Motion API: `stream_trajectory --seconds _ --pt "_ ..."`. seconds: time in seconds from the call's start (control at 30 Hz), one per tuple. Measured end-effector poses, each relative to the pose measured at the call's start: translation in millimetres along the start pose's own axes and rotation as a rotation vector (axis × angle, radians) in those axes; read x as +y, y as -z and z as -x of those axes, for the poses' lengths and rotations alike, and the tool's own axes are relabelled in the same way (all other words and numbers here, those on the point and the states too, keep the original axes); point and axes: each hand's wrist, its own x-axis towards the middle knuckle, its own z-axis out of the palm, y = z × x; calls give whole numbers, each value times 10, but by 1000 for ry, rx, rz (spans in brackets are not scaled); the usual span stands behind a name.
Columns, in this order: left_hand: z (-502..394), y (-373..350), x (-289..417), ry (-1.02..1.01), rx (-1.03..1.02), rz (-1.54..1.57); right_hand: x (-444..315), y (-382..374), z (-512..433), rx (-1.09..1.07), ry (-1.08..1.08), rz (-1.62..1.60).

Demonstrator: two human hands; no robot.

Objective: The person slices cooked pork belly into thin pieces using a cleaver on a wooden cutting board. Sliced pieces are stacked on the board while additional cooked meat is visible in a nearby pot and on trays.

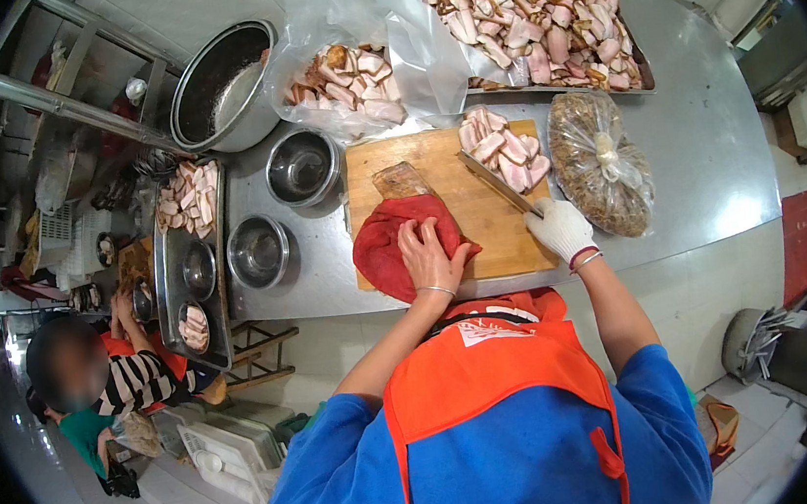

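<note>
My bare left hand (pixel 433 252) presses on a bunched red cloth (pixel 386 243) at the left of the wooden cutting board (pixel 514 251). From under the cloth's far edge sticks out a brown slab (pixel 403 180), perhaps cured meat. My right hand (pixel 560 230), in a white knit glove, grips the handle of a knife (pixel 499 181), likely a cleaver. Its blade lies slanted along a pile of sliced pork belly (pixel 503 149) at the board's far right corner; the slices hide part of the blade.
Behind the board stand a plastic bag of pork (pixel 350 91) and a heaped tray (pixel 638 61). A tied bag of brown shreds (pixel 599 165) lies right. Left are steel bowls (pixel 302 167), a deep pot (pixel 264 123) and a long tray (pixel 224 337). A co-worker (pixel 143 375) is further left.
</note>
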Motion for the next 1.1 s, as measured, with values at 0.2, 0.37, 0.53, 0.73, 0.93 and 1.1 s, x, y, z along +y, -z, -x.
stream_trajectory --seconds 0.2,0.37,0.53,0.73,0.93,1.1 --pt "-42 277 -318 -9 -71 218 6 45 -6 -30 -4 -1" --pt "-207 430 74 162 -10 484 -11 16 -14 -14 -12 -7" --pt "-348 249 356 9 -382 82 31 -7 -44 -13 2 1" --pt "-198 -185 175 376 12 -55 -77 -20 8 12 -5 31" --pt "-202 127 -341 40 -191 -40 -34 -68 21 14 6 42" --pt "-76 641 -810 -236 -437 68 -56 -87 38 -23 -29 77"
